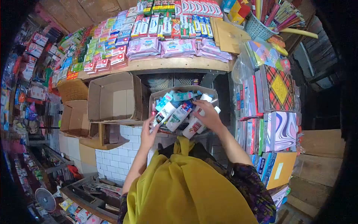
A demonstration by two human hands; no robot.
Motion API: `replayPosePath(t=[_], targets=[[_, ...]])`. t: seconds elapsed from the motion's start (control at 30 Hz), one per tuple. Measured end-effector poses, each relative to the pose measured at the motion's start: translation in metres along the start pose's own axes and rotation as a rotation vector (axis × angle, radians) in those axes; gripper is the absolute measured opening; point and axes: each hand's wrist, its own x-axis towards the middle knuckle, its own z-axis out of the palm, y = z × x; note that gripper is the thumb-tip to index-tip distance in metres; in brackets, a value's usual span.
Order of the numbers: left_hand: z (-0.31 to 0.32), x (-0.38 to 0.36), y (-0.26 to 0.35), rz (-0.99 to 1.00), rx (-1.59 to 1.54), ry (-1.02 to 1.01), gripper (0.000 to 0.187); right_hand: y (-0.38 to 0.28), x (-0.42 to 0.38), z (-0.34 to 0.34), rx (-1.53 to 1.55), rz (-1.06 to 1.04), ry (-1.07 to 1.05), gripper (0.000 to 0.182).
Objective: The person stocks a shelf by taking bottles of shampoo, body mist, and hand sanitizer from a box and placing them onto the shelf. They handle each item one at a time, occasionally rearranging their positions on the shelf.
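A cardboard box (213, 92) full of bottles stands below the shelf edge, in front of the body. My left hand (148, 131) is at its near left corner, fingers apart, beside a white bottle marked ZINC (164, 112). Over the right part of the box, my right hand (209, 116) touches the bottles with its fingers spread. Under and beside it is a white bottle with a red label (193, 127). Another pale bottle with a blue cap (179, 118) leans between the hands. Light blue packs (182, 96) lie at the back of the box.
Open cardboard boxes (112, 98) stand to the left. Behind is a wooden shelf (156, 66) with toothpaste boxes and pink wipes packs (178, 48). Stacked notebooks (279, 130) stand on the right, below a basket (257, 29). A fan (45, 199) is at the lower left.
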Motion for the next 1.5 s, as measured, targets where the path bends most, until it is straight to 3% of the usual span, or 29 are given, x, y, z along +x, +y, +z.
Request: replayPosePath(t=[0.07,0.13,0.23,0.33,0.57,0.63,0.8,0.97,1.13,1.2,1.27,1.37,1.5], targets=[[0.006,0.018,-0.036,0.142,0.175,-0.027,0.049,0.008,0.008,0.012,0.033,0.07,-0.043,0.047],[0.006,0.028,-0.043,0.129,0.186,-0.104,0.052,0.014,0.018,0.026,0.114,0.115,-0.113,0.05],[0.008,0.037,-0.04,0.082,0.217,-0.204,0.06,0.012,0.023,0.037,-0.068,0.071,-0.132,0.054],[0.008,0.037,-0.037,-0.001,0.316,-0.258,0.064,0.019,0.029,0.033,-0.031,0.073,-0.191,0.059],[0.017,0.04,-0.045,0.022,0.331,-0.203,0.061,0.045,0.039,0.046,0.062,0.209,-0.269,0.057],[0.014,0.046,-0.042,0.021,0.39,-0.221,0.062,0.04,0.046,0.048,0.041,0.287,-0.341,0.057],[0.015,0.055,-0.035,-0.04,0.572,-0.326,0.059,0.05,0.045,0.055,0.272,0.281,-0.281,0.055],[0.022,0.046,-0.053,-0.036,0.266,-0.233,0.049,0.048,0.036,0.055,0.44,0.34,-0.251,0.054],[0.022,0.032,-0.042,-0.15,-0.132,-0.215,0.045,0.041,0.042,0.049,0.451,0.177,-0.209,0.049],[0.021,0.027,-0.03,-0.185,-0.335,-0.181,0.041,0.036,0.049,0.04,0.501,0.229,-0.262,0.049],[0.012,0.018,0.004,-0.241,-0.384,-0.166,0.04,0.007,0.052,0.017,0.647,0.384,-0.337,0.05],[0.003,0.003,0.029,-0.306,-0.499,-0.155,0.04,-0.009,0.055,0.007,0.748,0.432,-0.369,0.05],[-0.016,-0.048,0.058,-0.323,-0.699,-0.146,0.038,-0.069,0.06,-0.01,0.719,0.284,-0.653,0.047]])
